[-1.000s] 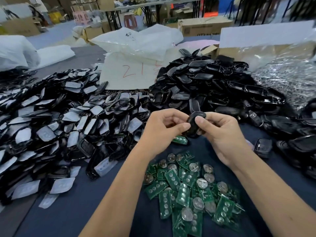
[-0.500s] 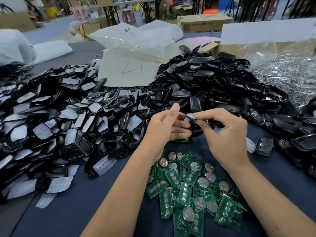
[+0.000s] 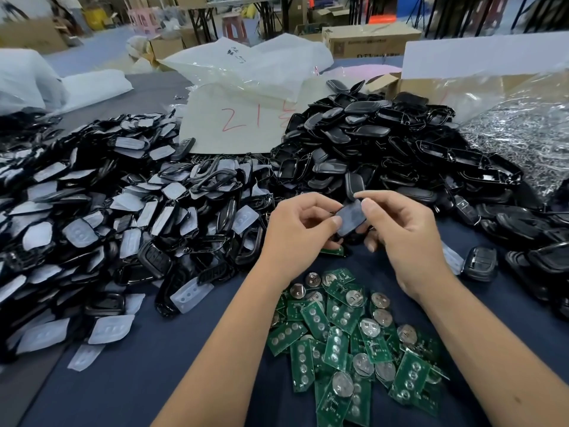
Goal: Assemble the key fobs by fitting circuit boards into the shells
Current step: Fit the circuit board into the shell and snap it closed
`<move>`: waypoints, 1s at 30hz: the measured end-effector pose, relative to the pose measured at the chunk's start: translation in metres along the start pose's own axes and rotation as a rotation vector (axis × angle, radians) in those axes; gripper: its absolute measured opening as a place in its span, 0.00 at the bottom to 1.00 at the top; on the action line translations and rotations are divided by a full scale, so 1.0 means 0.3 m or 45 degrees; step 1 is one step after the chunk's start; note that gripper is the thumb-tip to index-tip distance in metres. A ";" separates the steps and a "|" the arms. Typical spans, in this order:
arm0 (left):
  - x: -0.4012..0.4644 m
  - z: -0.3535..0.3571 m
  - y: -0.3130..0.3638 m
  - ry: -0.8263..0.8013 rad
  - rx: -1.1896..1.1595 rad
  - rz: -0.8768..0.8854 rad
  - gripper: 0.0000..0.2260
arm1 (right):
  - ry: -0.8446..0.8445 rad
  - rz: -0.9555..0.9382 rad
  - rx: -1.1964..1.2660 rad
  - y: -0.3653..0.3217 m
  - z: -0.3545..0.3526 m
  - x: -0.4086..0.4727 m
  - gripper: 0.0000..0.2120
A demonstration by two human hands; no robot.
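Holding one key fob shell [image 3: 351, 218] up between both hands, the person has it just above the middle of the bench [image 3: 129, 380], tilted, its pale grey face toward the camera. The left hand [image 3: 295, 232] pinches the shell's near-left edge with thumb and curled fingers; the right hand [image 3: 400, 229] pinches its top-right corner between thumb and forefinger, so both sets of fingers are closed narrowly on the same piece. Whether a board already sits inside it, I cannot tell (the grey face hides the cavity).

Below the hands, at six o'clock, lies the heap of green circuit boards [image 3: 354, 343], several showing round coin cells, with one stray board [image 3: 332, 251] just under the left hand. At nine o'clock sprawls a big pile of black frames with clear button pads [image 3: 101, 229]; at one o'clock, a mound of plain black shell halves [image 3: 385, 149]. Behind them sits a sheet marked in red [image 3: 234, 124].

This looks like the step of readying or checking a shell. The next move likely calls for freeing one hand, picking a board from the green heap, matching its outline to the shell and pressing it in flat.
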State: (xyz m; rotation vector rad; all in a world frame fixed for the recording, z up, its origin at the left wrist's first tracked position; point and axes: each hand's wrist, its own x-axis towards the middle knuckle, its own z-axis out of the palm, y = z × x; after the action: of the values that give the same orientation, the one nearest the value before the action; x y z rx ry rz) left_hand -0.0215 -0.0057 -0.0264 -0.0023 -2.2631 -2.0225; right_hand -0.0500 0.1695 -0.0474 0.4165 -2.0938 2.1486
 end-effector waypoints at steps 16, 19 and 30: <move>-0.006 0.036 -0.003 0.013 0.119 0.101 0.11 | -0.074 0.090 0.140 0.019 -0.015 0.014 0.07; -0.005 0.034 -0.004 0.006 0.136 0.102 0.10 | -0.064 0.089 0.103 0.025 -0.012 0.013 0.08; 0.008 0.006 -0.001 -0.051 0.044 -0.001 0.08 | -0.027 0.027 -0.071 0.014 -0.004 0.001 0.11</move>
State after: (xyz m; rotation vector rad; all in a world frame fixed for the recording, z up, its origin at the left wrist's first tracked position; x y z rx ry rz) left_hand -0.0239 -0.0043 -0.0268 -0.0388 -2.3215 -2.0017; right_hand -0.0515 0.1705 -0.0513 0.4151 -2.1733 2.1005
